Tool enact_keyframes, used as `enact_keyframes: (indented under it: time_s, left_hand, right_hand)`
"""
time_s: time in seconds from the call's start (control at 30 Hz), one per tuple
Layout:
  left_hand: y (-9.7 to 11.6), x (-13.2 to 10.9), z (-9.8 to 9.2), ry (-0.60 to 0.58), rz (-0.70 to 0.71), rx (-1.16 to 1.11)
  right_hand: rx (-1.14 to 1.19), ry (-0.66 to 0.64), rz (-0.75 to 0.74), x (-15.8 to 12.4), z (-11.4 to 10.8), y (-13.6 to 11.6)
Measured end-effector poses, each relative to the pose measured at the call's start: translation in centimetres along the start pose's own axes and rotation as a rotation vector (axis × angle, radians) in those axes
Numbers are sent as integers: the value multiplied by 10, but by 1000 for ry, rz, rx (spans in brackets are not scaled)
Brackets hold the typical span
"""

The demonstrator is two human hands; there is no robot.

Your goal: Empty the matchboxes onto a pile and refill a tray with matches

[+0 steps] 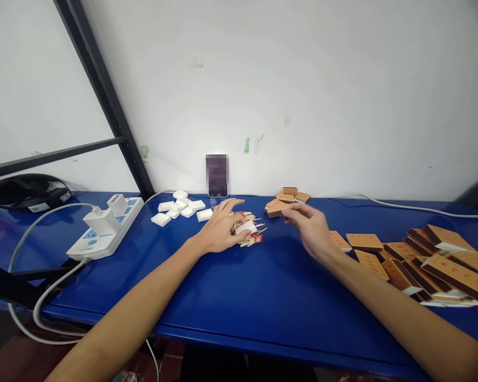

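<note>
The person's left hand grips a small white matchbox tray over a heap of red-and-pale matchsticks on the blue table. The right hand has its fingertips at the edge of a small group of tan matchboxes near the wall; contact is unclear. More white trays lie beyond the left hand, near an upright smartphone. A larger matchbox pile spreads at right, a white power strip at left.
</note>
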State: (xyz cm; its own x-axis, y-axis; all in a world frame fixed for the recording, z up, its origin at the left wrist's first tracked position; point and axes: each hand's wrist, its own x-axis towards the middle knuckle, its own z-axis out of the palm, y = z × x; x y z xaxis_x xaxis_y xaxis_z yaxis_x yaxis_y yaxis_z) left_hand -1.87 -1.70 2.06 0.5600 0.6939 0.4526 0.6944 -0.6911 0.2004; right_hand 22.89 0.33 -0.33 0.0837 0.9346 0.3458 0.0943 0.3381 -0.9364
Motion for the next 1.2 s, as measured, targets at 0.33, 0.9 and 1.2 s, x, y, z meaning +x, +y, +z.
enact_keyframes:
  time_s: [0.33,0.9,1.2]
  left_hand:
    - [-28,0,-16,191,-130,168]
    - [-56,-10,-35,46,-452,557]
    - [16,5,-18,168,94,147]
  right_hand:
    - [-1079,-4,-154,21,-32,2]
    - [-1399,-218,-12,0,-64,-34]
    - [15,-62,77,-11,-12,-35]
